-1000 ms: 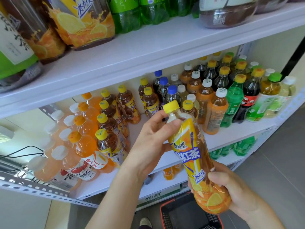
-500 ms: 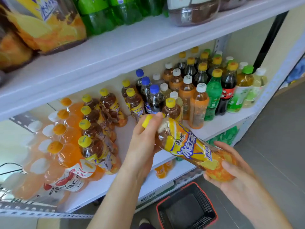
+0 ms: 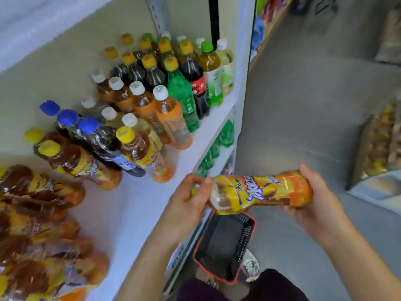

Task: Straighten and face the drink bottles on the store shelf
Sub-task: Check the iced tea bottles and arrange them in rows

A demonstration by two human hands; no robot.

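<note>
An iced tea bottle (image 3: pixel 260 192) with a yellow and orange label lies horizontal in front of the shelf, held by both hands. My left hand (image 3: pixel 186 198) grips its neck and cap end. My right hand (image 3: pixel 319 198) cups its base. On the white shelf (image 3: pixel 134 205) stand rows of bottles: yellow-capped iced tea bottles (image 3: pixel 138 153), blue-capped dark soda bottles (image 3: pixel 95 135), white-capped orange tea bottles (image 3: pixel 171 118), a green soda bottle (image 3: pixel 182 94) and a cola bottle (image 3: pixel 195 77). More iced tea bottles (image 3: pixel 32 213) crowd the left, blurred.
A black shopping basket (image 3: pixel 225 242) with a red rim sits on the grey floor (image 3: pixel 303 105) below the bottle, next to my shoes. A lower shelf holds green bottles (image 3: pixel 219 144). Snack packs (image 3: pixel 377 140) hang on a rack at the right across the aisle.
The bottle has tipped from upright to lying horizontal between both hands. The view has swung right and down, away from the upper shelf, toward the aisle.
</note>
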